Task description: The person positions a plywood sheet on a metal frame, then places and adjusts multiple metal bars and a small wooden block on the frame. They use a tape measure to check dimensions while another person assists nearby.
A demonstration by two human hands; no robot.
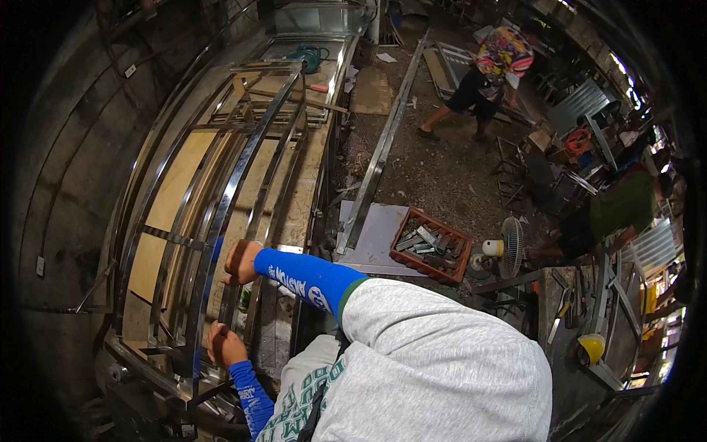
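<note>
A long frame of shiny square metal tubes [251, 152] lies across a workbench at my left, its bars running away from me. My right hand [241, 262], in a blue arm sleeve, is closed at one of the tubes, fingers curled over its side. Nearer to me, my left hand [224, 345] is also curled against the frame, with its fingertips partly hidden. Under the bars lies a pale wooden board [175, 193]. A dark cross strip [174, 237] spans the bars left of my right hand.
An orange crate [431, 246] of metal pieces stands on the floor beside a standing fan [512, 247]. A long metal beam [383, 155] leans along the bench. One person [495, 81] bends at the far right; another [622, 206] is nearer. A yellow helmet [591, 349] sits on a table.
</note>
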